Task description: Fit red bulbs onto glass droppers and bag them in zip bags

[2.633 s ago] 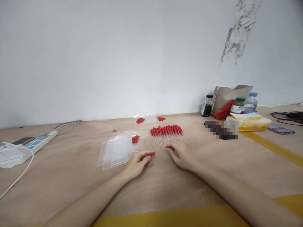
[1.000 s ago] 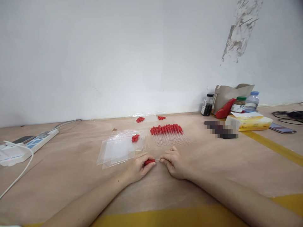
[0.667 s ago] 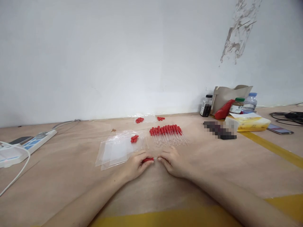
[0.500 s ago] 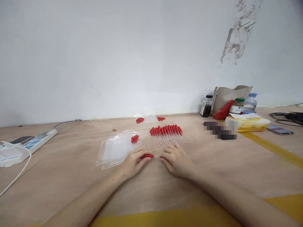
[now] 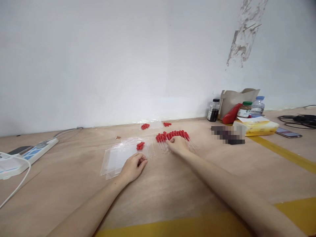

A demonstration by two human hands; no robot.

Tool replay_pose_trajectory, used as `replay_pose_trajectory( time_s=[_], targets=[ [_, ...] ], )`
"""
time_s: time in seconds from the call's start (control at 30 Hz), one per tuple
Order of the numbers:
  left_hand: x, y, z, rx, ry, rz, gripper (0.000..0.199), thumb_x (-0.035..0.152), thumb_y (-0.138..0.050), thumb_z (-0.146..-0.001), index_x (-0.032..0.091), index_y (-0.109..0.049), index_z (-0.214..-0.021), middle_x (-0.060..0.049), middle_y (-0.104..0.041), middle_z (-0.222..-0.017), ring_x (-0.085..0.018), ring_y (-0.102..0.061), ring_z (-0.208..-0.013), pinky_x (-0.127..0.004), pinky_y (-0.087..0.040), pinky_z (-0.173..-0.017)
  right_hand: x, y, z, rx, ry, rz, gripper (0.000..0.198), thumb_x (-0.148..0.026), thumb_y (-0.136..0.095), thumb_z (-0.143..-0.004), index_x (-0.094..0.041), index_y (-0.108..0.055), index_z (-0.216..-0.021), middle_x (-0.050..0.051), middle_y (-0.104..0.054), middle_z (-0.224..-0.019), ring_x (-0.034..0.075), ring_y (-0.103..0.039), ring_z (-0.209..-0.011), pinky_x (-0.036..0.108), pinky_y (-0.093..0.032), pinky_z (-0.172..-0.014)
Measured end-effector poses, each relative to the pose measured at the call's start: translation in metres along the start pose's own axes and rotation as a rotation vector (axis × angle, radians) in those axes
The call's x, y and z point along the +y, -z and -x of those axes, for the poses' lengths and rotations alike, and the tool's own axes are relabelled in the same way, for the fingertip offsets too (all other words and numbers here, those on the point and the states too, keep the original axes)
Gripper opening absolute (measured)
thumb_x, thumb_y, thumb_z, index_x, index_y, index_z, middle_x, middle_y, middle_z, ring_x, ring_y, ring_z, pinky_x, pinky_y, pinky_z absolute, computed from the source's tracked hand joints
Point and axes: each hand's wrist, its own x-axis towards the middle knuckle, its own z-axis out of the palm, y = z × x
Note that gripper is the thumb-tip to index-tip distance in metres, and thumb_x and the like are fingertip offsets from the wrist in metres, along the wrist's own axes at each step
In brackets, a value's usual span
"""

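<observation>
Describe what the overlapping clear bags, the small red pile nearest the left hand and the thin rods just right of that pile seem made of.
Clear bags: thin, glossy plastic film, judging by transparency and bright edge glints.
Red pile: probably rubber or soft plastic; smooth, evenly coloured, rounded pieces.
Thin rods: pale, see-through-looking; plastic or glass, too small to tell.

The bulbs (image 5: 171,135) are red, the tubes (image 5: 150,151) clear, the tape (image 5: 283,154) yellow.
</observation>
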Motion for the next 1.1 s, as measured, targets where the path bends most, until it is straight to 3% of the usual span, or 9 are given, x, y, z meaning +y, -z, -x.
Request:
replay_pose_trajectory(
  time_s=[0.27,0.57,0.77,0.9,1.1],
  targets=[
    [-0.001,0.001,0.0,-0.006,-0.023,0.022,0.013,0.026,-0.046,-0.08,0.019,-0.055,-0.076,0.0,-0.054,-0.071,-0.014,-0.051,-0.063,-0.025,-0.04,-0.059,-0.009,-0.026,-0.013,-0.021,-0.08,0.127,0.025,-0.036,-0.045,-0.074,-0.02,-0.064,-0.071,0.008,-0.066,-0.08,0.022,-0.059,-0.083,0.037,-0.029,-0.079],
    [-0.001,0.001,0.0,-0.003,-0.032,0.009,0.014,0.027,-0.045,-0.081,0.019,-0.055,-0.076,0.001,-0.054,-0.071,-0.013,-0.051,-0.062,-0.024,-0.039,-0.059,-0.007,-0.029,-0.011,0.002,-0.032,0.16,0.029,-0.041,-0.047,-0.075,-0.018,-0.062,-0.066,0.006,-0.066,-0.073,0.02,-0.058,-0.074,0.039,-0.025,-0.08],
    [0.001,0.0,-0.003,-0.004,-0.056,0.012,0.013,0.026,-0.046,-0.081,0.018,-0.055,-0.075,0.0,-0.052,-0.069,-0.013,-0.05,-0.061,-0.024,-0.039,-0.058,-0.017,-0.028,0.004,0.074,0.173,0.168,0.029,-0.043,-0.045,-0.078,-0.02,-0.061,-0.076,0.004,-0.067,-0.078,0.018,-0.058,-0.078,0.039,-0.02,-0.084],
    [0.003,-0.002,-0.005,-0.007,-0.072,0.029,0.013,0.026,-0.046,-0.081,0.018,-0.055,-0.076,-0.001,-0.052,-0.071,-0.014,-0.051,-0.064,-0.025,-0.041,-0.06,-0.033,-0.036,0.011,-0.026,0.272,0.239,0.028,-0.037,-0.043,-0.08,-0.019,-0.064,-0.077,0.008,-0.067,-0.08,0.021,-0.058,-0.081,0.04,-0.019,-0.085],
    [-0.001,0.009,-0.018,0.188,0.01,-0.035,0.012,0.029,-0.048,-0.08,0.019,-0.055,-0.079,-0.002,-0.056,-0.078,-0.016,-0.053,-0.069,-0.027,-0.041,-0.064,-0.054,-0.043,0.006,-0.135,0.186,0.297,0.027,-0.029,-0.043,-0.078,-0.013,-0.065,-0.082,0.016,-0.066,-0.085,0.025,-0.06,-0.081,0.04,-0.023,-0.081]
  ],
)
